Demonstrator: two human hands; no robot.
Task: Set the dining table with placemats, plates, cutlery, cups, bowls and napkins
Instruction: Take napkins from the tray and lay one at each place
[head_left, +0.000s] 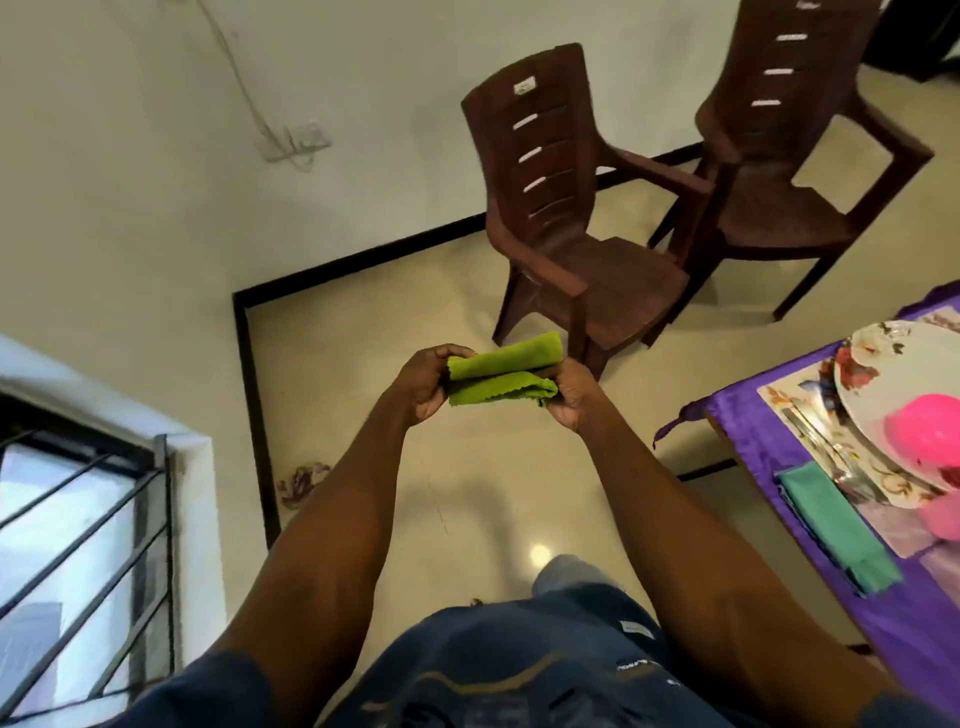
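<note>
A folded lime-green napkin (503, 370) hangs in the air over the floor, held at both ends. My left hand (423, 387) grips its left end and my right hand (570, 396) grips its right end. At the right edge stands the dining table with a purple cloth (748, 426). On it lies a floral placemat (795, 395) with a white floral plate (883, 384), a pink bowl (927, 434), cutlery (831, 457) and a folded teal napkin (836, 530). A pink cup (943, 512) is partly cut off by the frame.
Two brown plastic armchairs (571, 234) (779, 171) stand on the cream tiled floor (363, 364) ahead. A barred window (78, 519) is at the lower left, with a white wall (156, 156) behind. A scrap of purple fabric (301, 480) lies on the floor.
</note>
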